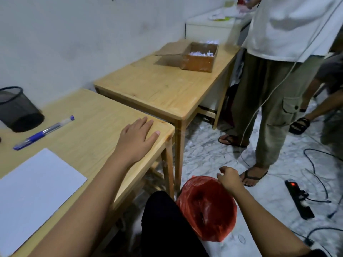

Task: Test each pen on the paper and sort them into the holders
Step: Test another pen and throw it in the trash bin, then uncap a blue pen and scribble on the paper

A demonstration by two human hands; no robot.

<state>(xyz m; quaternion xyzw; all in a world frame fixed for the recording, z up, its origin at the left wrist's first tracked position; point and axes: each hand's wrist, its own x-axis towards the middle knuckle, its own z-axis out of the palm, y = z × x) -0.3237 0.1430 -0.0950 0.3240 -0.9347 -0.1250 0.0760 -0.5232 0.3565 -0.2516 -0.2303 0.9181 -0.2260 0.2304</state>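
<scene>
A blue pen (43, 133) with a clear barrel lies on the wooden table (96, 115), between a black mesh holder (17, 108) at the far left and a white sheet of paper (37, 186) near me. My left hand (138, 136) rests flat on the table's right corner, fingers straight, holding nothing. My right hand (229, 178) hangs off the table over a bin lined with a red bag (207, 206) on the floor, fingers loosely curled. Whether it pinches the bag's rim cannot be made out.
A second wooden table (167, 86) stands beyond mine, carrying a cardboard box (199, 56) of white scraps. A person in sandals (278, 89) stands to the right. A power strip (298, 199) and cables lie on the marble floor.
</scene>
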